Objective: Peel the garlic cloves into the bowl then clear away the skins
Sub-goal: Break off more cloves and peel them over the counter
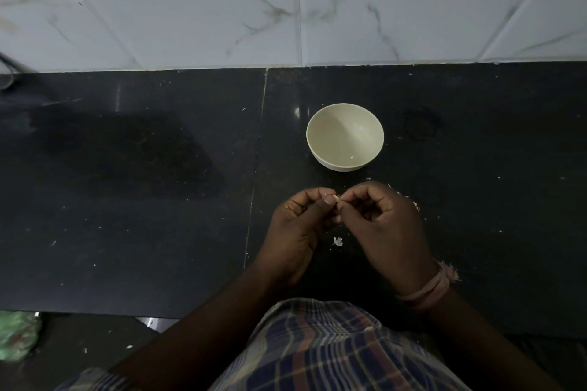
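Head view: the garlic clove (336, 199) is pinched between my 2 hands, just in front of the bowl (345, 136) and above the dark counter (158, 200). Only a pale tip shows; most of it is hidden by fingers. Left hand (298, 225) curls round it, thumb on top. Right hand (378, 219) pinches at the tip, seemingly on skin; I cannot tell how much is loose.

Bowl looks empty apart from a speck or 2, so I judge the task early.

Risks:
- clove is small and slick, so a hard pull could flick it onto the counter, not the bowl.
- skin bits (338, 241) already lie under my hands and beside my right hand; more will scatter and cleanup grows.
- dim light; flakes easy to miss on the speckled counter.
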Action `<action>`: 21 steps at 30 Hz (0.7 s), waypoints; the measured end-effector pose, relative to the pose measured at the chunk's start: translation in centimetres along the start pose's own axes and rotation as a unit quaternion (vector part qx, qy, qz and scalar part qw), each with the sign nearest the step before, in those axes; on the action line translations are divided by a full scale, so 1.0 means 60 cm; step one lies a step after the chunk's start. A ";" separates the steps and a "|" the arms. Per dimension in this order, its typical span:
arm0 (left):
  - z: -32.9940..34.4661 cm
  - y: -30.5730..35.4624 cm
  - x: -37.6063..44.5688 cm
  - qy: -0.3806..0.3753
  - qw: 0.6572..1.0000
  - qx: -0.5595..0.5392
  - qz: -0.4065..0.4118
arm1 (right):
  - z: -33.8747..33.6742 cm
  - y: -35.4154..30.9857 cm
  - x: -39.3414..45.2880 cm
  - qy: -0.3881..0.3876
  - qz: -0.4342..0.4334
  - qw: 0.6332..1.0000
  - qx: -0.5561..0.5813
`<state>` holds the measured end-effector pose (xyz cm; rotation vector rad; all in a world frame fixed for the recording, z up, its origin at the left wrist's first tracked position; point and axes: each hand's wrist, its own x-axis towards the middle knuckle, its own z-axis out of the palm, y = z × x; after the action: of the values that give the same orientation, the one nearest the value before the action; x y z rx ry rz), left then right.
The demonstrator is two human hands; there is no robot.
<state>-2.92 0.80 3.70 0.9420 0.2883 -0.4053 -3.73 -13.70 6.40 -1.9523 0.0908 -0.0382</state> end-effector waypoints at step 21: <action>0.002 -0.003 -0.014 0.014 0.995 -0.097 -0.036 | 0.011 0.010 -0.018 0.037 0.022 0.998 -0.048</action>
<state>-3.73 0.80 3.98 0.7498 0.3813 -0.4223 -4.77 -13.21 5.58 -2.0448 0.1866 -0.0786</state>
